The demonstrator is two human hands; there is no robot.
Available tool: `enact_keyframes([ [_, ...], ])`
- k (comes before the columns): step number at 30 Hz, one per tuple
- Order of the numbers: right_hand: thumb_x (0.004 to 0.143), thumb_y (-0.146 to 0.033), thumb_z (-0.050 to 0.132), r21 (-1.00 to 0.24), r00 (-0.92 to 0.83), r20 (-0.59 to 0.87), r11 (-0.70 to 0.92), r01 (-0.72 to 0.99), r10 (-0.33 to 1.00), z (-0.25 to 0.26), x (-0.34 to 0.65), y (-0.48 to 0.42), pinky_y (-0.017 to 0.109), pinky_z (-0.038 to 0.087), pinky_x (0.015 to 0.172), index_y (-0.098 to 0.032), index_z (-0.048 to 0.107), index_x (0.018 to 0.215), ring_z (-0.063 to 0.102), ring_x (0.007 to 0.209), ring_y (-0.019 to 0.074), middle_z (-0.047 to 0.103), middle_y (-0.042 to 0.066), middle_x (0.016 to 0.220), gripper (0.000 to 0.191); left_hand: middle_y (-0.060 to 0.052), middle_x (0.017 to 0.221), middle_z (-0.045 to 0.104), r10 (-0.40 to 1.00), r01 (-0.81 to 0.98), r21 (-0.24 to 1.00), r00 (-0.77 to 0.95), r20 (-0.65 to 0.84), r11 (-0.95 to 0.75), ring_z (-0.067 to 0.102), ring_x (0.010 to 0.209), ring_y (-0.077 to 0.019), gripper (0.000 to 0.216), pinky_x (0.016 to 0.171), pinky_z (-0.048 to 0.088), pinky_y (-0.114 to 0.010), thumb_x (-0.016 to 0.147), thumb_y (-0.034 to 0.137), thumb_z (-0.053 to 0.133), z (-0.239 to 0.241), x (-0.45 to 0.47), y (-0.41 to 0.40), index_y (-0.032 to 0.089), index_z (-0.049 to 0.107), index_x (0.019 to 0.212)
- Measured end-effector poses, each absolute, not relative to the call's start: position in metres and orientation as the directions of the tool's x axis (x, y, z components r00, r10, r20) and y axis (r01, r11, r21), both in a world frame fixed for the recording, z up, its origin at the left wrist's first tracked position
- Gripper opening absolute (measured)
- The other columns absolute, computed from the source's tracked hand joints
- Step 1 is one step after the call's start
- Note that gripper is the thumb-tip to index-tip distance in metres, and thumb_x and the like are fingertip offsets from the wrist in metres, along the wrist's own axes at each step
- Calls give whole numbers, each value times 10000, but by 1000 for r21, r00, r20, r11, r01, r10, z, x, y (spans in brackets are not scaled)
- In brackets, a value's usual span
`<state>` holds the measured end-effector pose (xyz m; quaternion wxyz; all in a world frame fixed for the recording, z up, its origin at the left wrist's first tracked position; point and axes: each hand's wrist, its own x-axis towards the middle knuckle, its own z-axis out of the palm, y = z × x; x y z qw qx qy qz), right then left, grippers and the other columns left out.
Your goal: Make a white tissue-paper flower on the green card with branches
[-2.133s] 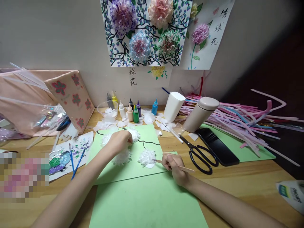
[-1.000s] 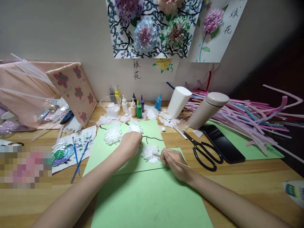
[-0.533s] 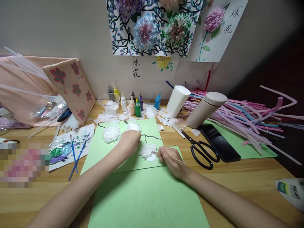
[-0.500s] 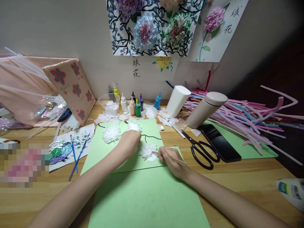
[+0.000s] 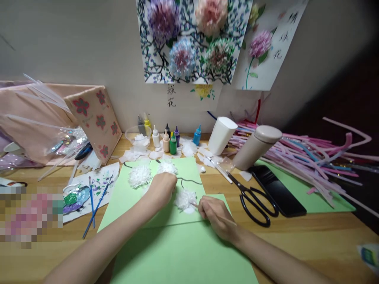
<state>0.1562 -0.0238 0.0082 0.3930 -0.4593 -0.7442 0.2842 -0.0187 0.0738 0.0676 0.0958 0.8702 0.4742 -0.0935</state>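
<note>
One ruffled white flower (image 5: 186, 198); right fingers (image 5: 205, 203) around stick (image 5: 228, 221); left fingers (image 5: 171, 181) curled, hold unclear

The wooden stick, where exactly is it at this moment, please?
In the head view, the wooden stick is just right of centre, held in the right hand, with its tip at the right side of the nearest fluffy white flower.

Around its middle, the wooden table (image 5: 322, 236) bears green sheets (image 5: 183, 252) at six o'clock, scissors (image 5: 243, 190) (black-handled) at three, paint-smeared paper (image 5: 100, 182) at nine.

Two hands (image 5: 164, 186) (image 5: 216, 213), one wooden stick (image 5: 227, 221), two blue paintbrushes (image 5: 99, 203)
</note>
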Motion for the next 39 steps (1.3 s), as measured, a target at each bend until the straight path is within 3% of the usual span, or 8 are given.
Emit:
enact_keyframes([
  [8,982,-343,185,-791,-251,370,445,420,894,3,157,-21,260,329,552,-198,389,594,415,531,127,407,-11,551,461,-82,715,676,798,828,101,560,-224,-552,615,711,-214,218,567,354,-266,642,34,487,64,-21,75,173,655,641],
  [16,982,-354,185,-791,-322,285,411,453,903,7,157,-21,273,333,573,-202,395,611,423,565,141,412,-7,576,453,-101,760,681,801,836,70,543,-251,-545,614,748,-212,244,592,359,-271,662,36,461,69,-19,74,163,668,693],
  [23,984,-338,215,-820,-270,244,347,455,932,3,157,-23,271,309,543,-199,394,610,407,541,136,400,-13,571,437,-106,787,694,790,829,79,553,-265,-554,626,772,-231,219,610,398,-280,664,35,513,69,-17,70,151,689,724],
  [28,974,-373,222,-869,-122,332,354,347,935,-3,160,-27,266,281,490,-198,400,586,363,484,125,366,-21,539,461,-19,854,712,741,761,269,643,-195,-590,621,779,-172,157,624,408,-238,737,179,559,90,-43,92,220,700,794],
  [31,967,-394,231,-902,-57,314,316,293,948,-8,160,-28,260,267,458,-199,414,583,345,462,120,360,-24,538,468,-41,946,700,915,889,244,402,-16,-387,611,849,-190,238,673,425,-253,833,347,488,106,-75,119,215,685,856],
  [35,961,-418,242,-918,-46,291,293,268,955,-12,161,-29,260,268,458,-200,426,579,345,457,122,355,-26,527,477,-103,1051,668,992,991,113,79,-95,-68,597,979,-246,304,735,447,-287,839,399,468,97,-106,148,187,668,925],
  [39,959,-432,237,-944,-20,222,220,246,975,-13,162,-28,258,256,450,-201,422,572,329,434,117,329,-37,505,488,-92,1009,686,980,992,125,41,-196,-17,611,963,-238,211,751,455,-274,740,355,608,71,-111,161,180,677,837],
])
